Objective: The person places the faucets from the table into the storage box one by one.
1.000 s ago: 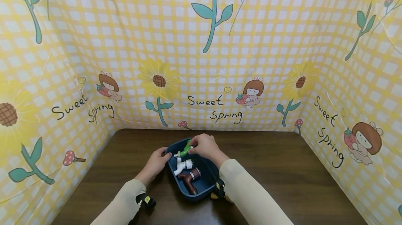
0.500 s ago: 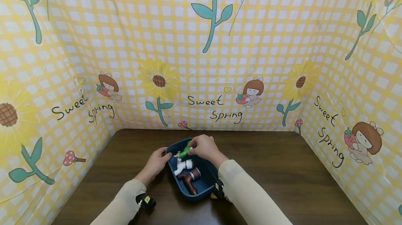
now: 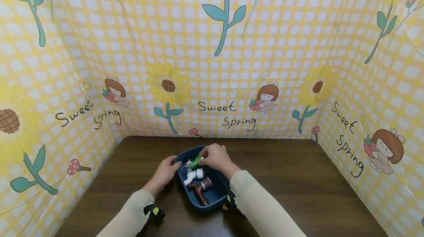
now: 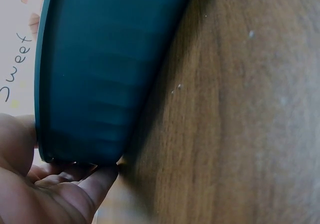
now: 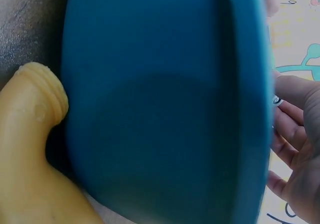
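Observation:
A dark blue plastic tub [image 3: 216,189] stands on the table. Inside it lie a white tap [image 3: 192,175] and a dark brown tap [image 3: 200,190]. At its far end is a green tap [image 3: 196,161], which my right hand [image 3: 216,157] pinches between thumb and fingers; the hand hides part of it. My left hand [image 3: 167,170] grips the tub's far left rim, thumb over the edge and fingers against the outer wall, as the left wrist view also shows. In the right wrist view the tub wall [image 5: 160,104] hides most of what the right hand [image 5: 300,139] holds.
A yellow curved tap-like piece [image 5: 30,144] lies on the table close against the tub's right outer side, mostly covered by the right sleeve in the head view. The brown wooden table [image 3: 285,178] is enclosed by a yellow checked cloth [image 3: 215,75].
The green tap has shifted slightly down within the tub as the right hand lowers a little with it. The left hand keeps its grip on the rim.

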`<control>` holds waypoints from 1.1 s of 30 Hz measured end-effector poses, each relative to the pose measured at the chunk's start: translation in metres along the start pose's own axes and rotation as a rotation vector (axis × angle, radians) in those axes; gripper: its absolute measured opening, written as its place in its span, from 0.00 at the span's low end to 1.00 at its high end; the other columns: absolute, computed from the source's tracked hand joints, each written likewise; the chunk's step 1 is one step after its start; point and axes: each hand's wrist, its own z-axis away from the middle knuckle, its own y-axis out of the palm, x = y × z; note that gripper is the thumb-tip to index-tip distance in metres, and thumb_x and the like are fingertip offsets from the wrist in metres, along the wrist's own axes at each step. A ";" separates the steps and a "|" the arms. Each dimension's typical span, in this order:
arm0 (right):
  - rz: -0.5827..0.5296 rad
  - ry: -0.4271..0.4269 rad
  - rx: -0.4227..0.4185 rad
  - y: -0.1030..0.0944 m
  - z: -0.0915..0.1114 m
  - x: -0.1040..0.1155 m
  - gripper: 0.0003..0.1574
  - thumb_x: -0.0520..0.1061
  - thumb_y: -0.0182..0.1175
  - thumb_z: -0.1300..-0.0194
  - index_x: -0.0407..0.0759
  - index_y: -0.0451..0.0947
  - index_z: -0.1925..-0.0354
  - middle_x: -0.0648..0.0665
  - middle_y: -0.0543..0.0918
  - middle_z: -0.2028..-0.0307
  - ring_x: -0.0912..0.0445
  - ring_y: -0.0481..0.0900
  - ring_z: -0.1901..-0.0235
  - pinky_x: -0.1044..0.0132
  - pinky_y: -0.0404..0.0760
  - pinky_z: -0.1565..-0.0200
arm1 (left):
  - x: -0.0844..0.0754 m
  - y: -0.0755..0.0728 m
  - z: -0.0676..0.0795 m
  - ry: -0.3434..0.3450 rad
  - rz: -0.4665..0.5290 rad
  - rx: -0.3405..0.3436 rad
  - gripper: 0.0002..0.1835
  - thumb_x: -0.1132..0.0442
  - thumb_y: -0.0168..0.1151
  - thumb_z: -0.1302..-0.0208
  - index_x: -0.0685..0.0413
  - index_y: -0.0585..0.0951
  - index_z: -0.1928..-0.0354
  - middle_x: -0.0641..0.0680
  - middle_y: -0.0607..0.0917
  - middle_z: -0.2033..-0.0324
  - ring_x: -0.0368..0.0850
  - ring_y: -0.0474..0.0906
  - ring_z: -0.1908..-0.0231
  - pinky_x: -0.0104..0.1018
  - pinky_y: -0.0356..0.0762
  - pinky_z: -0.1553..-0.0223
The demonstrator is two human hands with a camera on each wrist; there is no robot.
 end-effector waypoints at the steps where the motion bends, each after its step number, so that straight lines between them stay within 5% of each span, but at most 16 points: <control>1: 0.001 0.002 0.002 0.000 0.000 0.000 0.13 0.56 0.76 0.42 0.57 0.89 0.58 0.62 0.88 0.65 0.60 0.76 0.54 0.55 0.64 0.44 | 0.000 0.000 0.000 -0.004 0.005 -0.003 0.23 0.59 0.53 0.22 0.67 0.73 0.33 0.66 0.79 0.38 0.58 0.74 0.39 0.60 0.69 0.33; 33: 0.020 -0.010 0.017 0.005 0.003 0.002 0.12 0.54 0.75 0.41 0.55 0.90 0.59 0.60 0.86 0.67 0.59 0.74 0.53 0.53 0.63 0.43 | -0.001 0.001 0.001 0.005 0.019 -0.005 0.22 0.59 0.53 0.22 0.66 0.75 0.35 0.64 0.81 0.40 0.55 0.75 0.40 0.58 0.69 0.33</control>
